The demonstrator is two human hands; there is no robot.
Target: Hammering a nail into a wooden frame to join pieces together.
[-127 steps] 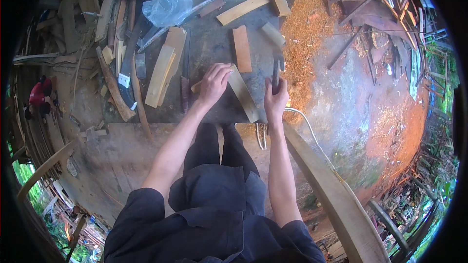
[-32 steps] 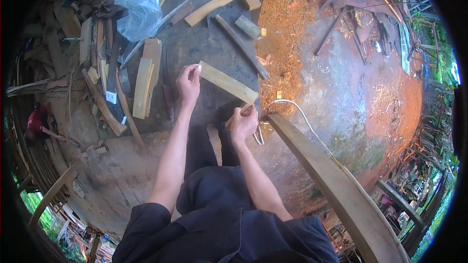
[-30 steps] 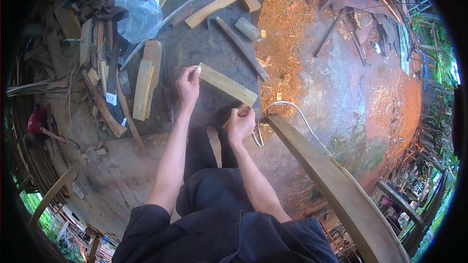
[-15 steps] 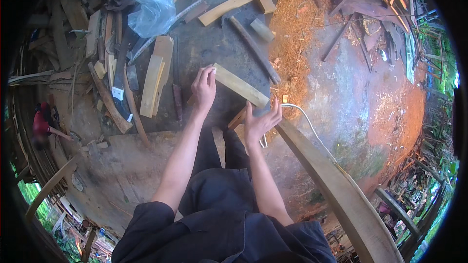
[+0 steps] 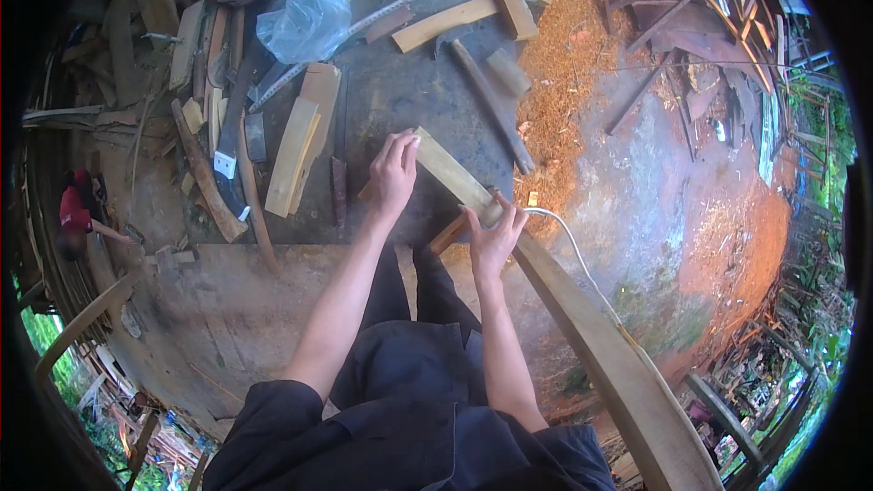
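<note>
My left hand [image 5: 393, 175] has its fingers curled on the upper-left end of a pale, narrow board [image 5: 450, 166], which lies diagonally over a dark work surface [image 5: 382, 91]. My right hand [image 5: 493, 238] has thumb and fingertips on the board's lower-right end. A short reddish-brown piece of wood [image 5: 446, 235] sticks out beside the right thumb at the surface's near edge. Right of the board's upper part, a dark rod-like tool [image 5: 491, 105] lies diagonally, near a short grey block [image 5: 509, 71]. Stacked pale boards [image 5: 293, 155] lie left of my left hand.
A clear plastic bag [image 5: 300, 14] and several wood offcuts [image 5: 441, 23] lie farther back. Sawdust [image 5: 550, 82] lines the right. A long beam [image 5: 600, 345] with a pale cord [image 5: 577, 241] runs down to the lower right. A person in red [image 5: 75, 214] crouches at far left.
The dark tool from my right hand now lies on the surface. The board has swung to a flatter diagonal. Since half a second ago, my right fingers have closed in from spread onto its end.
</note>
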